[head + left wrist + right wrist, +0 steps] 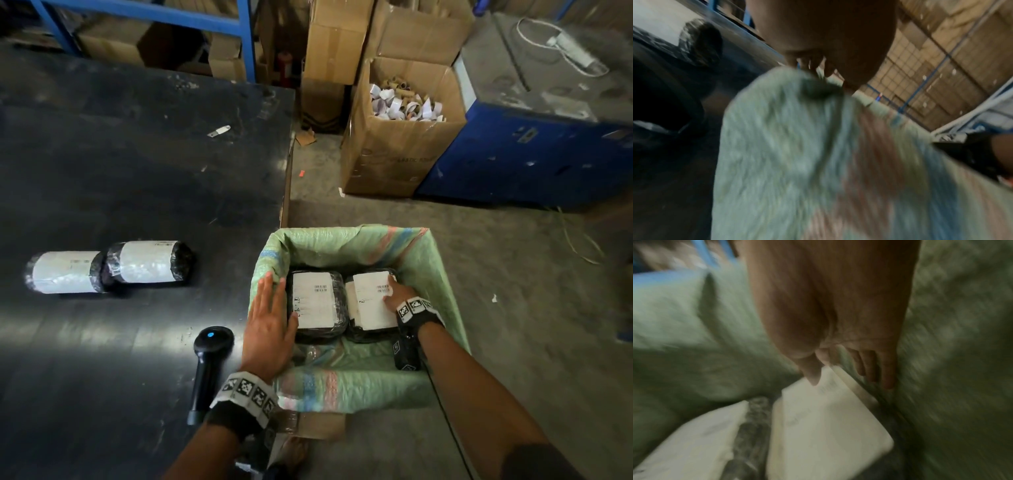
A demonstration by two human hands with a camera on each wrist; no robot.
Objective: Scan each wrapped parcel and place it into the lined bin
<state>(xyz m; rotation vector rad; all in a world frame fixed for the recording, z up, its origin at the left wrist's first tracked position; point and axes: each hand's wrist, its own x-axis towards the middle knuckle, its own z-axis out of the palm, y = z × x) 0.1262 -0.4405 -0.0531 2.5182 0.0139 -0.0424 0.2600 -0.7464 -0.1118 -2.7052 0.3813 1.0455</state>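
Beside the dark worktop (137, 164), two wrapped parcels lie in the lined bin (442, 274), the right hand (397, 294) gripping the right parcel (371, 301), thumb on its label, while the left hand (269, 329) rests flat-fingered on the rim beside the left parcel (317, 301).

Warehouse packing area: stacked cardboard boxes (342, 51), blue racking (245, 37), concrete floor (513, 274) (dusty), labelled parcels (113, 267).

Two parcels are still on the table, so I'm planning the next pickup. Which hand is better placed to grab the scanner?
Left. The left hand is open at the bin's table-side rim, right beside the scanner. The right hand is inside the bin, on the right-hand parcel.
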